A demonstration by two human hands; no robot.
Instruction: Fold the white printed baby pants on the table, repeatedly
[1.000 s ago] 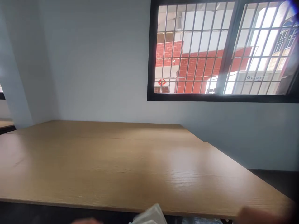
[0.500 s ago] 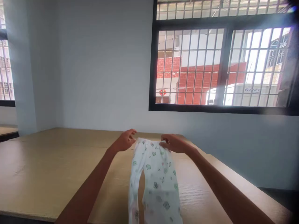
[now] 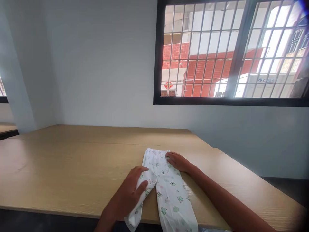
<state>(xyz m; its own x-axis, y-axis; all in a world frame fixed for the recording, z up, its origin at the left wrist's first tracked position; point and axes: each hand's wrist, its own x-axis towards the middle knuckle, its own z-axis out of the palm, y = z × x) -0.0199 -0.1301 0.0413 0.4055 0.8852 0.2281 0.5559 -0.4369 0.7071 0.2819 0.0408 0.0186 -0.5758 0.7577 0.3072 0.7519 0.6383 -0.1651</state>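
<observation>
A pair of white children's trousers (image 3: 166,180) with green and grey animal prints lies on the table, waistband at the far end. Both legs point toward me, and their ends reach past the near edge. My right hand (image 3: 177,161) rests flat on the right side near the waistband, fingers stretched out. Over the left trouser leg is my left hand (image 3: 135,190), thumb and fingers apart. Whether it touches the cloth is hard to make out. That leg is bunched and bent outward, while the right leg lies fairly straight.
The wooden table (image 3: 79,161) stretches to the left and back, with its near edge just in front of me. A pale wall (image 3: 108,64) stands behind it. A barred window (image 3: 205,54) with a dark frame is at the upper right.
The trousers were held up by the waist and now lie on the table. My left hand has moved from beside the waistband toward me, to the left leg. My right hand has flattened out.
</observation>
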